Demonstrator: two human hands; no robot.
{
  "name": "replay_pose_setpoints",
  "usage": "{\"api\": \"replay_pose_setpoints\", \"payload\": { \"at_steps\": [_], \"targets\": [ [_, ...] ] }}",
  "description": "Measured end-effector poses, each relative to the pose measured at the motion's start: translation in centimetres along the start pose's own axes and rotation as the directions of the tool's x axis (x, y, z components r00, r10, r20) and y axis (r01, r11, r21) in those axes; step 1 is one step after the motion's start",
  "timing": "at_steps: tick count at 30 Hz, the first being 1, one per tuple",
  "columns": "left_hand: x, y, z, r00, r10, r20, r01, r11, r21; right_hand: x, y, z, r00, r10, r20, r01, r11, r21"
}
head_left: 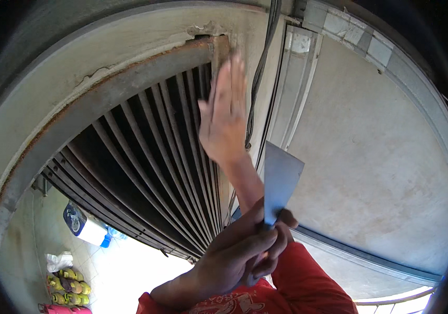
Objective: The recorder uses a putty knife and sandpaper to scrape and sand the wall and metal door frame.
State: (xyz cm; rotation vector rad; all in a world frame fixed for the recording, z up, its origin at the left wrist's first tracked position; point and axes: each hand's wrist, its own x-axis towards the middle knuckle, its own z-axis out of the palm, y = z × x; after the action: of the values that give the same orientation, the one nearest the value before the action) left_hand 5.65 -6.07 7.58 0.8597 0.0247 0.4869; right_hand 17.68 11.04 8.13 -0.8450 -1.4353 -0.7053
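My left hand (234, 256) is closed around the handle of a putty knife (281, 180), whose wide flat metal blade points up. Above and behind it my right arm crosses, and my right hand (226, 115) lies flat with fingers stretched upward. It is at the rusty upper corner of a metal door frame (145, 73), beside the wall strip (250, 47); slight blur hides whether the palm touches. Most of the knife's handle is hidden by my left fingers.
A dark folding metal gate (150, 136) fills the opening at left. Black cables (262, 70) hang beside my right hand. A pale panel (370, 136) stands at right. Low at left are several yellow-green gas cylinders (69, 285) and a blue-and-white container (85, 225).
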Motion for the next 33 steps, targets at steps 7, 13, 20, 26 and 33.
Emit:
{"api": "replay_pose_setpoints", "payload": {
  "at_steps": [7, 13, 20, 26, 33],
  "targets": [
    [-2.5, -0.3, -1.8, 0.970, 0.110, -0.217, -0.079, 0.986, 0.146, -16.2, -2.0, -3.1, 0.938, 0.218, 0.270, -0.177, 0.970, -0.169],
    [-3.9, -0.1, -4.7, 0.915, 0.233, -0.330, -0.126, 0.941, 0.313, -1.2, 0.4, -1.0, 0.998, 0.033, 0.060, -0.033, 0.999, -0.002],
    [-6.0, 1.1, -5.3, 0.692, 0.599, -0.403, -0.313, 0.752, 0.580, -21.7, -1.0, -1.4, 0.937, 0.276, 0.214, -0.293, 0.955, 0.053],
    [-5.4, 0.5, -5.5, 0.741, 0.494, -0.454, -0.206, 0.811, 0.548, -31.4, -5.3, -1.1, 0.776, 0.606, 0.174, -0.617, 0.787, 0.011],
    [-5.2, 0.2, -6.6, 0.703, 0.466, -0.536, -0.150, 0.835, 0.529, -27.4, -5.8, 0.9, 0.683, 0.729, 0.050, -0.730, 0.680, 0.063]
  ]
}}
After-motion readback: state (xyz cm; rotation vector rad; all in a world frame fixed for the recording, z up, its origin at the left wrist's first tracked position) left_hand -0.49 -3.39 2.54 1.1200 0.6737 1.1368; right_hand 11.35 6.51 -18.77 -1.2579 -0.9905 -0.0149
